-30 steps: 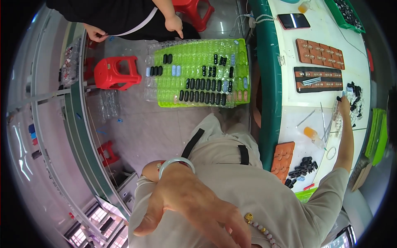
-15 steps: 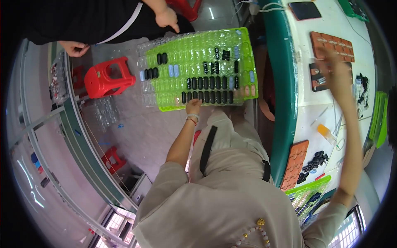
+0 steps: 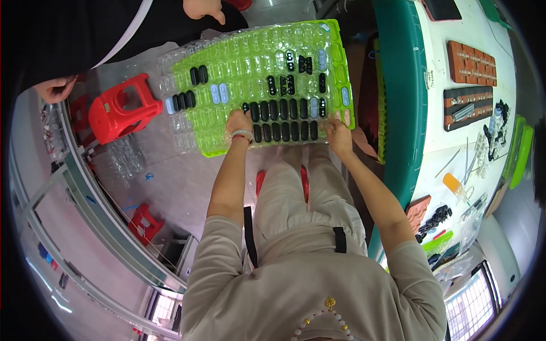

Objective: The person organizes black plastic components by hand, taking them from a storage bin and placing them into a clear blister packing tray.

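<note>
In front of me lies a bright green tray [image 3: 346, 71] with a clear plastic blister tray [image 3: 244, 54] over it. Black oval pieces [image 3: 284, 132] fill much of two near rows; pale blue ones [image 3: 219, 94] and other black ones sit farther out. My left hand [image 3: 239, 122], closed, rests over the left end of these near rows; its fingertips hide what they touch. At the right near corner, my right hand [image 3: 339, 136] is pinched against the clear tray's edge, close to two pinkish pieces [image 3: 343, 117]. What lies between its fingertips is hidden.
On the right, a white table [image 3: 441, 113] with a green edge holds brown slotted blocks [image 3: 472, 62], an orange-topped bottle [image 3: 453, 183] and a pile of black parts [image 3: 437, 219]. A red stool [image 3: 122, 111] stands to the left. Another person's hand [image 3: 203, 8] is beyond the tray.
My right hand has come from the table's brown blocks to the tray's right corner. My left hand has moved left and farther over the tray. My view has shifted.
</note>
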Action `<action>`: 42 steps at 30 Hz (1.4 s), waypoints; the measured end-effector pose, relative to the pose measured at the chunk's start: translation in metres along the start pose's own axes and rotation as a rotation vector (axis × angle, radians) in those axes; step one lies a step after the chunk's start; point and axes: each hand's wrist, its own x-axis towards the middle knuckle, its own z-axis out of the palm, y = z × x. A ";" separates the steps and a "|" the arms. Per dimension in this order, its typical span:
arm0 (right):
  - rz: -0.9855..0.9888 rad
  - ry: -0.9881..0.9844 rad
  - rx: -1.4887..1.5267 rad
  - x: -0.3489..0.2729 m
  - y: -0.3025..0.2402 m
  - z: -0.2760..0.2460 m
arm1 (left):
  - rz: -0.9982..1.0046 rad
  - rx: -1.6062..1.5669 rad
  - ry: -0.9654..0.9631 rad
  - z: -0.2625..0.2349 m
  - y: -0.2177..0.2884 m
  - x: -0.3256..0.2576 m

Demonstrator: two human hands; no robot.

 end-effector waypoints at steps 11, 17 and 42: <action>-0.058 -0.013 -0.418 0.046 -0.032 0.019 | -0.009 -0.048 0.164 0.012 -0.003 -0.001; 0.008 -0.055 -0.382 0.055 -0.031 0.023 | 0.079 -0.092 0.236 0.013 -0.015 0.000; -1.058 -0.099 0.607 -0.101 -0.260 -0.169 | 0.636 -1.896 0.131 -0.250 0.083 -0.159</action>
